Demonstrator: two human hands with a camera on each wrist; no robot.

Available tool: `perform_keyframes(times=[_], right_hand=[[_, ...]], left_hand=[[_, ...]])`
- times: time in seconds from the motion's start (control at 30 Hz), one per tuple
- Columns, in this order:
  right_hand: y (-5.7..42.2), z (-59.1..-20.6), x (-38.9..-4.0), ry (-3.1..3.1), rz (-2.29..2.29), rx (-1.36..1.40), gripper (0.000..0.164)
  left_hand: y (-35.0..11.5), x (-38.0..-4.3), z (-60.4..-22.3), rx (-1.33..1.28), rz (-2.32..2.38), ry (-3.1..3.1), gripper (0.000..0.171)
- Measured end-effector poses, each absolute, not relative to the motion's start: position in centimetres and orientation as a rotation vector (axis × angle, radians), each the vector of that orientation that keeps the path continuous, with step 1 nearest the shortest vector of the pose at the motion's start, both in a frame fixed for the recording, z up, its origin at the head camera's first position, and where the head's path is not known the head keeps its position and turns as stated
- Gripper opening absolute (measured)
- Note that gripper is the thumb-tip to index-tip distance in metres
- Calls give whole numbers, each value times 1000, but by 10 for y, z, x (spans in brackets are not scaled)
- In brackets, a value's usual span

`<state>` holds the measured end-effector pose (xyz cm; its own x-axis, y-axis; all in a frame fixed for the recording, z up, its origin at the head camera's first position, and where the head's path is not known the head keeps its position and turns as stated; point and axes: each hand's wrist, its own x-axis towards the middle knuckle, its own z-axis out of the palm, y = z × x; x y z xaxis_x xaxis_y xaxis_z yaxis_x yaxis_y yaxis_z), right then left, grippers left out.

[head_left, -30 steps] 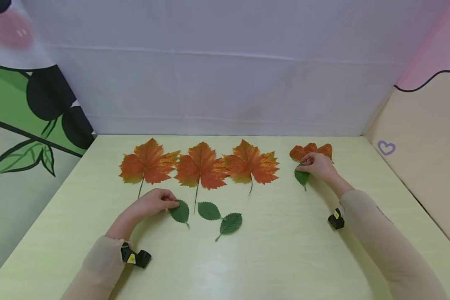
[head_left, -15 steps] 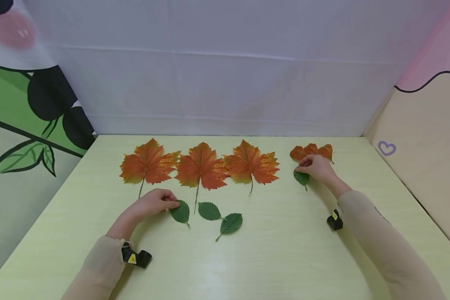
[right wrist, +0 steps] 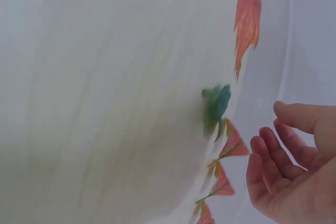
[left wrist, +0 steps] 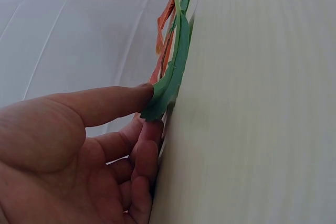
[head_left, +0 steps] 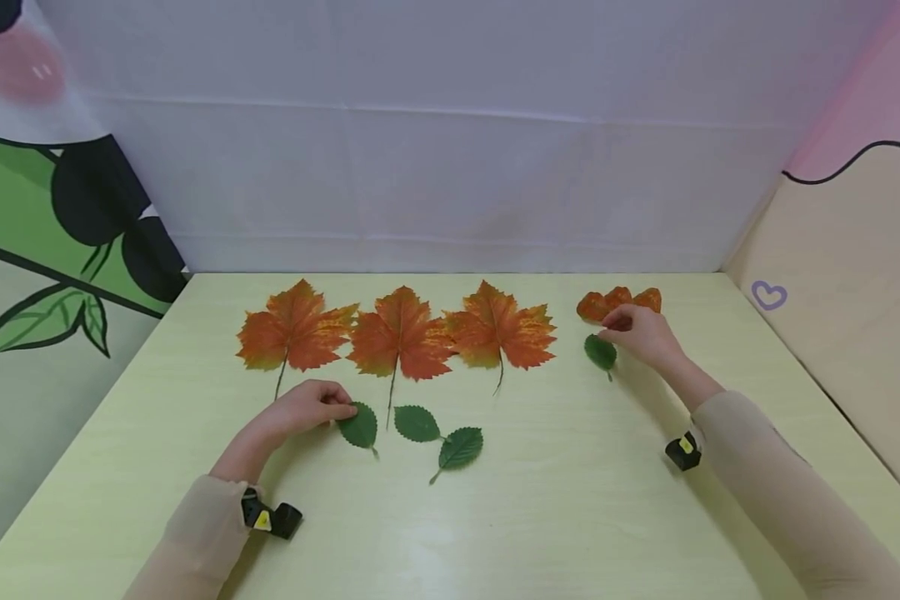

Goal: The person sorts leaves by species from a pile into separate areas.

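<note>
My left hand (head_left: 311, 410) pinches the edge of a green leaf (head_left: 359, 427) between thumb and fingers; the left wrist view shows this leaf (left wrist: 170, 80) from its side. Right of it, two more green leaves (head_left: 417, 424) lie end to end. At the right, my right hand (head_left: 640, 333) hovers over the table, fingers loosely bent with nothing between them in the right wrist view. A single green leaf (head_left: 600, 353) lies just left of its fingertips, apart from them. Small orange leaves (head_left: 619, 297) in a row sit behind the right hand, partly hidden by it.
Three large orange maple leaves (head_left: 398, 335) stretch in a row along the back of the pale table (head_left: 540, 517), their stems toward me. Behind them rises a white cloth wall (head_left: 450, 183). Painted panels (head_left: 832, 275) stand at both sides.
My right hand has let go of the green leaf and drawn back slightly to the right. That leaf was moved a little up and left before. My left hand stays put.
</note>
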<state>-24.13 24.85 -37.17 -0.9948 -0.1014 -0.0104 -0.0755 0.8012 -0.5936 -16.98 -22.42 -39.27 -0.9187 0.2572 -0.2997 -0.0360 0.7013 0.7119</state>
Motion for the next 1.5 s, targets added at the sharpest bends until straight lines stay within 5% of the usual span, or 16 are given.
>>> perform_keyframes(times=[0.93, 1.5], right_hand=[[154, -374, -162, 2775, -939, -559, 12], [103, -385, -146, 2658, -843, -592, 24]], left_hand=[[-224, -169, -392, 175, 1090, 2522, 21], [-224, -171, -394, 173, 1084, 2532, 21]])
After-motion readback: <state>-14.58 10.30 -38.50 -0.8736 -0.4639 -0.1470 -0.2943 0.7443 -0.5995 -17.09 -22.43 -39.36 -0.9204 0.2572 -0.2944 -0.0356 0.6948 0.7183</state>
